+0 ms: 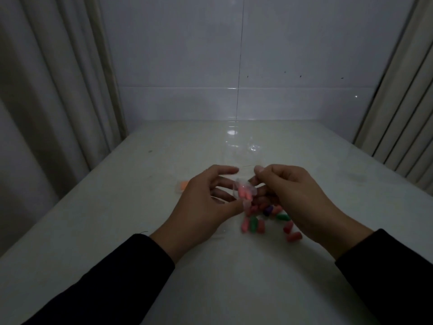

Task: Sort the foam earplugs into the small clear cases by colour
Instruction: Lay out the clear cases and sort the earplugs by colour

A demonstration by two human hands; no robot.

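Small clear plastic case (244, 191) with pink foam earplugs inside, pinched between left hand (206, 205) and right hand (295, 195) above glossy white desk (117, 219). Loose pink, green and purple foam earplugs (264, 221) scattered just below.

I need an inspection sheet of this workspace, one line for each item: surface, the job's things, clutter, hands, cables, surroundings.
Surface: white glossy table, some faint smudges.
Job's things: small clear case with pink earplugs inside, held between both hands; loose earplugs on the table below, pink, green and one purple; an orange item lies left, blurred.
Clutter: nothing seen.
Hands: left hand and right hand both hold the case with curled fingers.
Cables: nothing seen.
Surroundings: white tiled wall behind; curtains at both sides; dim light.
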